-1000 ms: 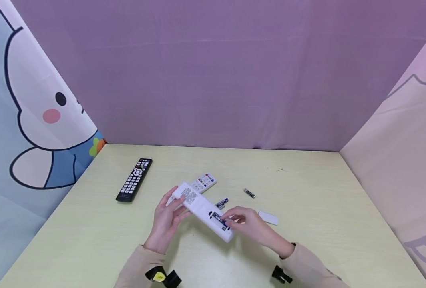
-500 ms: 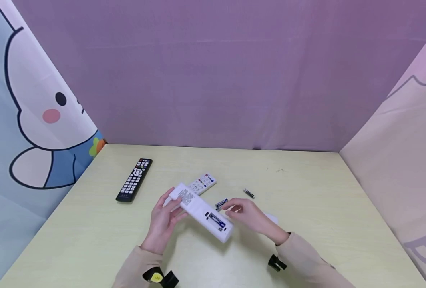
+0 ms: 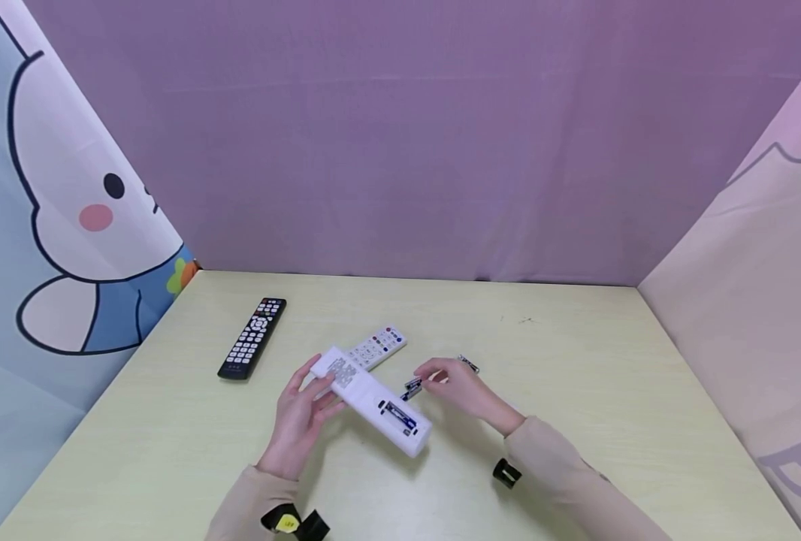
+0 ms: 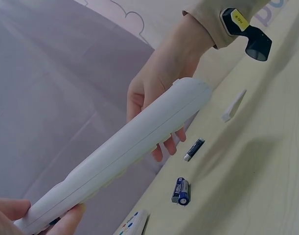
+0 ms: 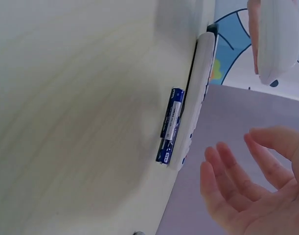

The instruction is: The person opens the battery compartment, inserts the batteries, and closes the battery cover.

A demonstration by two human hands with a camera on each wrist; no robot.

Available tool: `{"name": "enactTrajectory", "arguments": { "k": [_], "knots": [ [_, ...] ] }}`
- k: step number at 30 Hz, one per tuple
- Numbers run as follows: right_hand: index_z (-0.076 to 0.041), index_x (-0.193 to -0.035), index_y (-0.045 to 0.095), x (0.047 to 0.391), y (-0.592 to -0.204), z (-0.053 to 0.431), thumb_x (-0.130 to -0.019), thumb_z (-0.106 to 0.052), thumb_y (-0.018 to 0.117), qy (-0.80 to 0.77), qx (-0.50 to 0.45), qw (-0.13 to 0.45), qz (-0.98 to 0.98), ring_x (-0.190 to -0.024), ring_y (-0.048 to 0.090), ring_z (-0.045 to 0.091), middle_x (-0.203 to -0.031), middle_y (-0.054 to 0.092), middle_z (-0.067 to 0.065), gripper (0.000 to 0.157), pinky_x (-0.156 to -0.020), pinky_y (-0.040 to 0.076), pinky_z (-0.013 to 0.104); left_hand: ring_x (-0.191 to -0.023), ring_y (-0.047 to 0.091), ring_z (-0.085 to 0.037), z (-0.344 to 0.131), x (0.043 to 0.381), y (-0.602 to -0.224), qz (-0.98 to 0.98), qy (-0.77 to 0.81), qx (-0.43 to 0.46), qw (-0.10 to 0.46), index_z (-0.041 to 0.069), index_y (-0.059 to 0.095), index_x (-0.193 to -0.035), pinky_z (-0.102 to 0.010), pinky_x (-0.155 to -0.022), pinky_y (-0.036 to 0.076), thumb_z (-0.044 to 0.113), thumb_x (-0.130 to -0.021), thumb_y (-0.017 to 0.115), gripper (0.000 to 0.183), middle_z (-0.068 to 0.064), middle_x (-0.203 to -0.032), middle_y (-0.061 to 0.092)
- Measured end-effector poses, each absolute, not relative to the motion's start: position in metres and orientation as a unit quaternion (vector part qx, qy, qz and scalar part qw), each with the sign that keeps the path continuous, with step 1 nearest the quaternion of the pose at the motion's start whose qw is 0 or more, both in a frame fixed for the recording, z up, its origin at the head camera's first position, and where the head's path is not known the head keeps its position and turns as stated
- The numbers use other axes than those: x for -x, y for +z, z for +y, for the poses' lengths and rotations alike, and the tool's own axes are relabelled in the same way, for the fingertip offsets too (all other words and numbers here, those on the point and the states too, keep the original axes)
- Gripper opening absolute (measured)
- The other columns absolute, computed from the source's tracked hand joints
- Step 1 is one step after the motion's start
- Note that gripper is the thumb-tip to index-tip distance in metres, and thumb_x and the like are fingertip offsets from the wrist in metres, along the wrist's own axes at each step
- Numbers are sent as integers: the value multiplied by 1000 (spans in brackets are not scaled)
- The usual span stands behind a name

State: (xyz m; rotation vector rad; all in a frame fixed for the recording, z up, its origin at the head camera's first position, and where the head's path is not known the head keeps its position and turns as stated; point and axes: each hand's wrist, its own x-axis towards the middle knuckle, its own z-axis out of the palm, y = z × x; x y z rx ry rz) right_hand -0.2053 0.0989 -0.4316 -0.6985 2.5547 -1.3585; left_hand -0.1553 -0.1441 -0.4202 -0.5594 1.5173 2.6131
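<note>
My left hand [image 3: 295, 428] grips the top end of a white remote control [image 3: 367, 397], held tilted above the table with its back facing up. Its battery compartment [image 3: 398, 418] is uncovered and shows a blue battery inside. Just beyond the remote, two blue AAA-size batteries [image 5: 171, 125] lie side by side on the table. My right hand [image 3: 460, 387] hovers by them, fingers loosely bent and apart, with nothing between them in the right wrist view. A single battery [image 4: 194, 149] lies farther off, partly hidden behind that hand in the head view.
A second white remote [image 3: 379, 346] lies face up, partly beneath the held one. A black remote [image 3: 252, 338] sits at the table's left. The small white battery cover [image 4: 234, 105] lies on the right, hidden in the head view. Fabric walls [image 3: 400, 150] enclose the table.
My right hand has left the battery compartment and moved away to the loose batteries. The held remote has shifted slightly left. A blue battery stays in its compartment.
</note>
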Motion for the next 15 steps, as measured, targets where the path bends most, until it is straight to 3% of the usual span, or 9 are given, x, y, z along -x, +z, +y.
{"name": "enactTrajectory", "arguments": {
  "k": [8,15],
  "knots": [
    [-2,-97,64,217,-437,95,-78,0,59,-407,216,68,885,-78,59,21,-97,63,14,20,-68,51,25,-78,63,-17,-146,155,-421,489,852,183,28,12,31,-135,-31,-76,54,-2,-86,47,53,-3,-95,58],
    [-2,-100,64,223,-445,93,-74,1,62,-389,198,91,895,-78,58,18,-100,63,12,26,-65,50,23,-78,62,-17,-146,156,-421,487,853,186,31,13,31,-135,-32,-77,53,-2,-86,46,53,-3,-95,58]
  ]
}}
